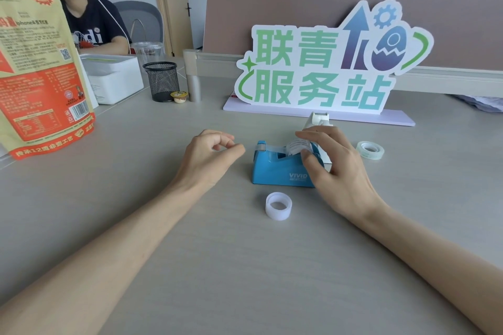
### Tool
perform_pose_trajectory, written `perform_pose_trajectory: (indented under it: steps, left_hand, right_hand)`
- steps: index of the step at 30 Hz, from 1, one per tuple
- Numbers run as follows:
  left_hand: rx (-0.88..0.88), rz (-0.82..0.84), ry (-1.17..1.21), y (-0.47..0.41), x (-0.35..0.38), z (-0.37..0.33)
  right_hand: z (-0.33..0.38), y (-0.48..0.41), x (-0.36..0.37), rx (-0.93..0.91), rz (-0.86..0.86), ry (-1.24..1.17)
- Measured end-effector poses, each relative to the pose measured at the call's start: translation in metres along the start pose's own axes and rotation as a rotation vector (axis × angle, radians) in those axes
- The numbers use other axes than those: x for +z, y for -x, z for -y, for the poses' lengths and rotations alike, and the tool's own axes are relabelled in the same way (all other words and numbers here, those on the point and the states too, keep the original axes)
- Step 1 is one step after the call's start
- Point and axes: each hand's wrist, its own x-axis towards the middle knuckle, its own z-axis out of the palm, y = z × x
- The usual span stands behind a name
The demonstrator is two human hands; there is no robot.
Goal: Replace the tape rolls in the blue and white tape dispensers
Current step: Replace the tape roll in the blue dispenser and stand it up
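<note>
R hand [336,171] fingers pinch the roll [298,146] seated in blue dispenser [280,168], centre desk; L hand [215,155] loosely curled, empty. White dispenser [319,119] just behind. Risk: base unbraced, so pulling may tip it or tear tape.

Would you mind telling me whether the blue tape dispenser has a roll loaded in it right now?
Loaded: a roll sits in the blue plastic tape dispenser, its tape strip running to the cutter, under the right hand.
</note>
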Motion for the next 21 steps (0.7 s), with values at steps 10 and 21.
perform_pose_trajectory:
  steps: [10, 21]
  left_hand:
    - [-0.04, 0.139, -0.125, -0.0014, 0.0042, 0.0027]
    - [-0.055, 0.19, -0.278, 0.0013, 0.0007, 0.0006]
  right_hand:
    - [-0.0004, -0.0003, -0.0008, 0.017, 0.012, -0.009]
    - [-0.0001, -0.0011, -0.0022, 0.14, 0.116, -0.08]
